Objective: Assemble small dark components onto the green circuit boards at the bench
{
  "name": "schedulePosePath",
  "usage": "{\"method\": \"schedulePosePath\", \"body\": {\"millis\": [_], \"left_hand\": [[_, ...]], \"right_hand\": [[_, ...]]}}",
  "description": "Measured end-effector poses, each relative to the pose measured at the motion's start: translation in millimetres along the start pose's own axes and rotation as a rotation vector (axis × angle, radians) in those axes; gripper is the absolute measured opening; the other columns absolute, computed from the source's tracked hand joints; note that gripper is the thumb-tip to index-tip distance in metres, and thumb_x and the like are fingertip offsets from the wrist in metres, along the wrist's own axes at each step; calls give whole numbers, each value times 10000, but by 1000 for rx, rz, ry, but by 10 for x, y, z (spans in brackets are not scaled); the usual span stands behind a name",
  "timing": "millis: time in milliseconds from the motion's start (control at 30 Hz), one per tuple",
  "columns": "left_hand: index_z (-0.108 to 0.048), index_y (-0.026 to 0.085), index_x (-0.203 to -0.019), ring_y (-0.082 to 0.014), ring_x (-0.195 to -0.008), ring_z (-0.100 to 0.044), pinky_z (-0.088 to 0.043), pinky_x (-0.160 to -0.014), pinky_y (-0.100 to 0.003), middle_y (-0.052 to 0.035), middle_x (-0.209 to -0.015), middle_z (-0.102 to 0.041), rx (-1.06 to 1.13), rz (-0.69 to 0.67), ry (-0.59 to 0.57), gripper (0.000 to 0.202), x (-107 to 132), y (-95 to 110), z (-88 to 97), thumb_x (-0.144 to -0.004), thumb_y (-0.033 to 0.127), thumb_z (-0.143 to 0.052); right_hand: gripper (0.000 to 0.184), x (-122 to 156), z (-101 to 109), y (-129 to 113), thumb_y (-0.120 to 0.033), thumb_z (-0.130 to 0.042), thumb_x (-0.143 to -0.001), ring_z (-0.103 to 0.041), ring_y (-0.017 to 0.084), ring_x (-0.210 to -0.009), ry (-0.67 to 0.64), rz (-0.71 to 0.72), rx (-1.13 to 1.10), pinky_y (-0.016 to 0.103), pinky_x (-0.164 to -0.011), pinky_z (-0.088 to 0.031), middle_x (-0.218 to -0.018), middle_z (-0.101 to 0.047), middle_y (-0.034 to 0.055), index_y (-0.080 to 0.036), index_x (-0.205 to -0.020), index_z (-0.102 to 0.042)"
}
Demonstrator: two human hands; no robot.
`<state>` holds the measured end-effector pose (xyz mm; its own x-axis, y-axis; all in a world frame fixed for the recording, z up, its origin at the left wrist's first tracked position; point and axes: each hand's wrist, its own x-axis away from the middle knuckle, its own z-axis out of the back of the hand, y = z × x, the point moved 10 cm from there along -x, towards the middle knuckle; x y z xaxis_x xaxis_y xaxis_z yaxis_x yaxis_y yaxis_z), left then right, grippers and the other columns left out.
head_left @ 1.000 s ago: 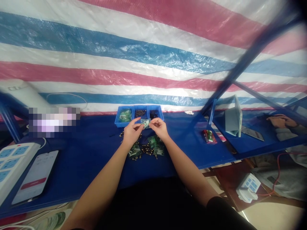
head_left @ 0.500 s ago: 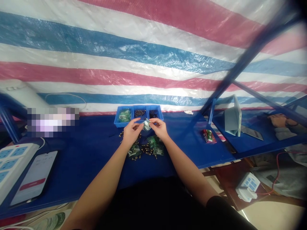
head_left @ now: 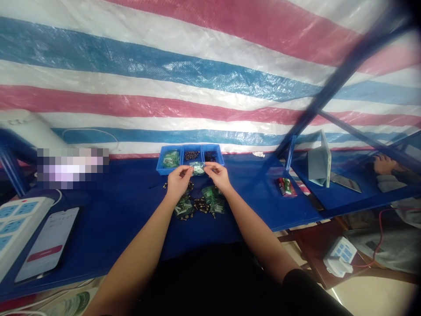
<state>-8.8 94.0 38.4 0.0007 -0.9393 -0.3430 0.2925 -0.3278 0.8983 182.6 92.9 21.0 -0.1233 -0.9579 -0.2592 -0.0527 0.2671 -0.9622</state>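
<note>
A small clear plastic bag (head_left: 198, 168) with greenish, shiny contents is stretched between my two hands, just in front of the blue bins. My left hand (head_left: 178, 181) pinches its left end between thumb and fingers. At the right end, my right hand (head_left: 217, 175) pinches it the same way. Below the hands lie several small filled bags (head_left: 210, 196) and a heap of loose brass-and-black screw-like parts (head_left: 200, 205). What exactly is inside the held bag is too small to make out.
Three joined blue bins (head_left: 192, 166) stand at the back with bags and dark small parts. A phone (head_left: 48, 245) and power strip (head_left: 19, 224) lie at left. On the right are a red-green box (head_left: 287, 187), a tablet stand (head_left: 320, 162) and another person's hand (head_left: 384, 164).
The bag, bunched up and tilted before, is now stretched out flat and level. My left hand has shifted slightly left and turned. The other person's hand at right has moved a little.
</note>
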Motion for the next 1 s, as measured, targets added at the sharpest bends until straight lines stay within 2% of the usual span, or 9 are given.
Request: {"method": "schedulePosePath", "body": {"millis": [167, 333, 467, 600, 733, 800, 900, 1000], "left_hand": [[-684, 183, -917, -164, -645, -640, -516, -626, -270, -23, -730, -683, 31, 17, -37, 299, -3, -20, -41, -813, 455, -618], [-678, 197, -932, -174, -677, -641, -509, -636, -273, -22, -741, -676, 18, 11, -97, 304, 36, 9, -111, -820, 472, -613], [-683, 202, -907, -177, -707, -633, -503, -646, -278, -38, -806, -687, -31, -33, -103, 292, 32, 46, -108, -832, 471, -598], [-696, 196, -869, -162, -714, -617, -492, -625, -262, -55, -906, -680, -66, -106, -60, 288, 21, 108, -67, -832, 465, -597], [-705, 184, -923, -148, -648, -604, -489, -617, -258, -35, -789, -681, -58, -69, -32, 302, 32, 72, -46, -833, 453, -601], [-697, 183, -992, -157, -658, -625, -503, -643, -266, -28, -743, -686, -10, -28, -58, 318, 42, 41, -69, -842, 442, -590], [-681, 205, -1086, -173, -763, -654, -520, -693, -280, -50, -904, -717, 86, -15, -92, 332, 50, 56, -89, -880, 417, -531], [-695, 217, -1058, -161, -761, -639, -520, -695, -282, -54, -1049, -697, 108, -12, -90, 319, 39, 60, -84, -900, 412, -497]], "right_hand": [[281, 6, 9, 31, -438, -743, -693, -641, 176, -721, 16, 26, 15, 320, -697, -534, -828, -716, 39, -205, -850, -728], [257, 6, 46, -22, -431, -726, -718, -655, 198, -768, 46, 74, 43, 343, -736, -538, -851, -723, 48, -204, -839, -725], [283, 13, 43, -32, -449, -722, -719, -644, 186, -714, 45, 54, 55, 325, -685, -532, -825, -718, 44, -202, -858, -728], [268, 41, 54, -123, -443, -713, -736, -618, 165, -680, 71, 111, 94, 301, -656, -513, -787, -702, 38, -195, -835, -727], [322, 60, 17, -105, -478, -687, -756, -577, 136, -550, 44, 55, 76, 275, -563, -483, -619, -652, 6, -181, -877, -714], [339, 67, -19, -86, -497, -655, -779, -605, 144, -574, 9, 24, 43, 266, -546, -478, -659, -680, 23, -180, -886, -710], [332, 71, -15, -113, -497, -609, -816, -640, 163, -674, 6, 46, 19, 269, -576, -490, -796, -721, 56, -184, -808, -721], [306, 68, 29, -118, -475, -639, -798, -621, 161, -649, 41, 59, 40, 277, -573, -490, -802, -720, 54, -185, -759, -728]]}}
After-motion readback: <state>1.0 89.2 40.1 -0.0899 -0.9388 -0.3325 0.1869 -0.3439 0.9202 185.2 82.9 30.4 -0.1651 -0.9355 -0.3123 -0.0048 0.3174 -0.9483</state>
